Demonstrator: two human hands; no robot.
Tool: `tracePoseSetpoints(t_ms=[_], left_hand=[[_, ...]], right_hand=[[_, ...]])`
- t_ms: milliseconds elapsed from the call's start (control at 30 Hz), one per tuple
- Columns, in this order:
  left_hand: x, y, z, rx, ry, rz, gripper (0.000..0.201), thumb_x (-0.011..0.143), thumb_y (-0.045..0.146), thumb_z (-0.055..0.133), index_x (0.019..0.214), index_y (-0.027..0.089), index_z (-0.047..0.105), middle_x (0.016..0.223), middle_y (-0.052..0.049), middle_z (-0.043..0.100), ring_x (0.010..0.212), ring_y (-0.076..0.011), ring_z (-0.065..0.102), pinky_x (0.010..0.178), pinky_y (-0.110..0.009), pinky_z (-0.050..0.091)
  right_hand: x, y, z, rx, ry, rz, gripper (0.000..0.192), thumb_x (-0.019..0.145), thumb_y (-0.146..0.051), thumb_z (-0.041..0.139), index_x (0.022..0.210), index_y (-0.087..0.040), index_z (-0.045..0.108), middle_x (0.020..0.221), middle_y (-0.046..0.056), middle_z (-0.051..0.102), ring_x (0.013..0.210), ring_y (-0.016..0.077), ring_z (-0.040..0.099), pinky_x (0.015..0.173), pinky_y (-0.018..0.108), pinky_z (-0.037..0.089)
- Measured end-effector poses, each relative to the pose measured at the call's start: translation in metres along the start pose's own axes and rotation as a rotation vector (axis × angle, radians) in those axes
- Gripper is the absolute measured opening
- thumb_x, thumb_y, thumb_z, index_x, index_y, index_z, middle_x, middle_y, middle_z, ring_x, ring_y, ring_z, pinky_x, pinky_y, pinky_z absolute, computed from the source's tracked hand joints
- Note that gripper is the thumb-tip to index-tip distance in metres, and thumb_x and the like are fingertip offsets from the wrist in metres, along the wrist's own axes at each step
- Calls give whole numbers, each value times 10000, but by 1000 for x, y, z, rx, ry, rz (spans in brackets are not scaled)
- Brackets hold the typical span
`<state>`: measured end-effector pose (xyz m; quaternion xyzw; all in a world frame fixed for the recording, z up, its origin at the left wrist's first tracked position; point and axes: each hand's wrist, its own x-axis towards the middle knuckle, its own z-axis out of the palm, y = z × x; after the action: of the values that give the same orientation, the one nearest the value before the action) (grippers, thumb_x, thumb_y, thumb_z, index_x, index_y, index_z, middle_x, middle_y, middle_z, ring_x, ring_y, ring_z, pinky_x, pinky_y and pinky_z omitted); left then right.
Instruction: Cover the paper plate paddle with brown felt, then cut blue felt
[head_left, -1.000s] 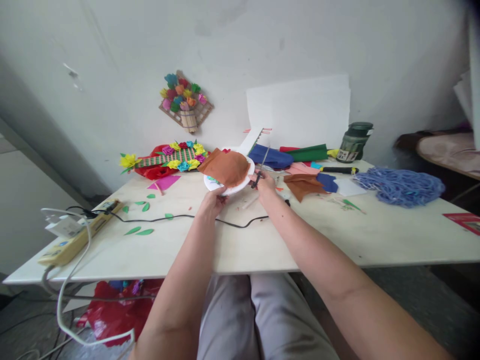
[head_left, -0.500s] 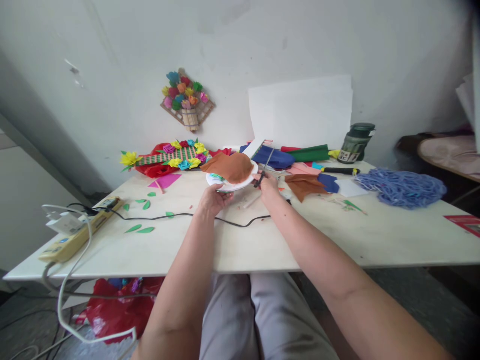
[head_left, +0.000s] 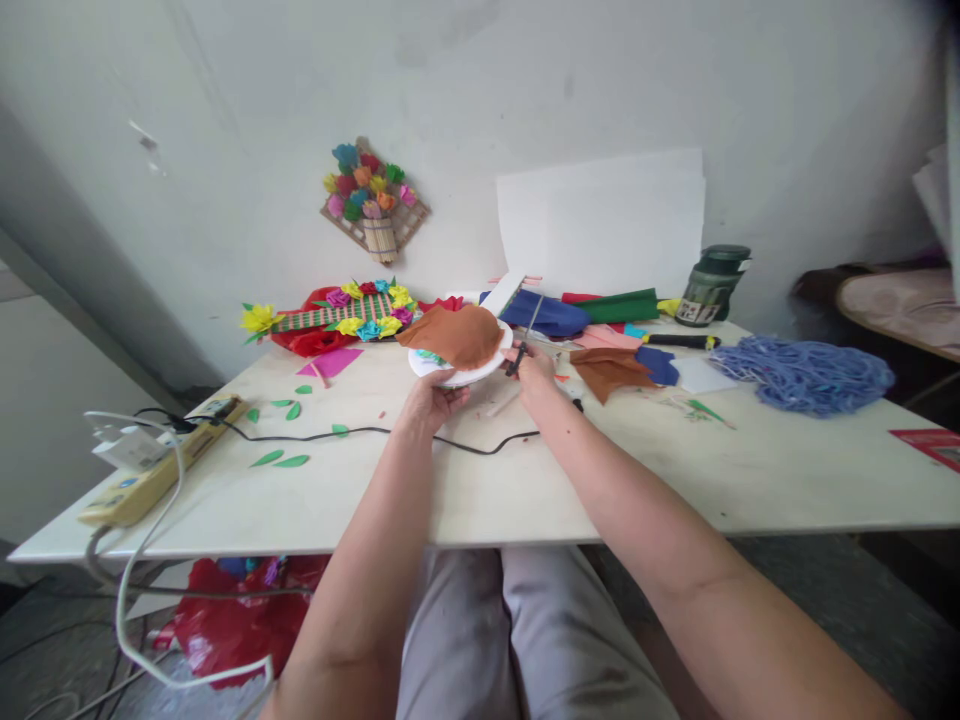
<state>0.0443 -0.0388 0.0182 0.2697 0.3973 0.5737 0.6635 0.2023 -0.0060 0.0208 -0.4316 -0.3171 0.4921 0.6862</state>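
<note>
My left hand (head_left: 430, 396) grips the near edge of a white paper plate (head_left: 441, 371) held above the table, with a piece of brown felt (head_left: 455, 335) draped over its top. My right hand (head_left: 534, 368) holds a pair of scissors (head_left: 523, 340) at the plate's right edge, blades pointing up and away. Both forearms reach out over the white table (head_left: 525, 480).
A black cable (head_left: 360, 433) crosses the table below my hands. A power strip (head_left: 150, 470) lies at the left edge, green paper leaves (head_left: 281, 461) nearby. Coloured felt pieces (head_left: 607, 368), a dark jar (head_left: 709, 285) and blue yarn (head_left: 806, 372) lie right. Paper flower crafts (head_left: 337, 318) sit behind.
The plate with the brown felt has tilted and shifted slightly in my left hand while the scissors stay at its right edge. The view moved a little.
</note>
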Motion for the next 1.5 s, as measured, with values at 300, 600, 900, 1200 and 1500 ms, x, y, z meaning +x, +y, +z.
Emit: tracePoseSetpoints(t_ms=[300, 600, 900, 1200, 1500], left_hand=[[-1, 10, -9, -191, -65, 71, 257, 698, 277, 505, 920, 155, 549, 771, -82, 638, 766, -210, 650, 777, -370, 522], [2, 20, -19, -228, 149, 118, 376, 834, 489, 490, 967, 148, 577, 688, -62, 648, 659, -181, 644, 679, -307, 529], [10, 16, -21, -192, 194, 193, 237, 792, 320, 634, 976, 172, 622, 727, -42, 690, 614, -149, 653, 552, -225, 536], [17, 14, -26, -249, 299, 281, 170, 786, 171, 633, 954, 150, 620, 720, -26, 683, 593, -127, 648, 570, -224, 547], [23, 15, -37, -268, 225, 355, 197, 773, 162, 645, 969, 156, 630, 837, -47, 706, 699, -161, 673, 648, -271, 567]], right_hand=[[13, -1, -11, 55, -28, -12, 211, 539, -178, 640, 747, -183, 609, 537, -36, 577, 482, 121, 550, 352, 192, 247], [15, -8, -17, 37, -148, -9, 245, 532, -201, 658, 769, -165, 607, 544, -16, 591, 448, 113, 528, 324, 195, 196], [20, -12, -27, -25, -309, 3, 244, 540, -224, 702, 753, -156, 604, 454, -49, 526, 393, 90, 496, 301, 164, 197], [18, -18, -28, -149, -183, -17, 288, 666, -309, 719, 876, -140, 616, 513, -8, 595, 362, 93, 521, 283, 157, 178], [15, -31, -34, -174, -60, -115, 284, 715, -395, 699, 813, -140, 623, 495, -16, 586, 337, 62, 485, 306, 152, 308]])
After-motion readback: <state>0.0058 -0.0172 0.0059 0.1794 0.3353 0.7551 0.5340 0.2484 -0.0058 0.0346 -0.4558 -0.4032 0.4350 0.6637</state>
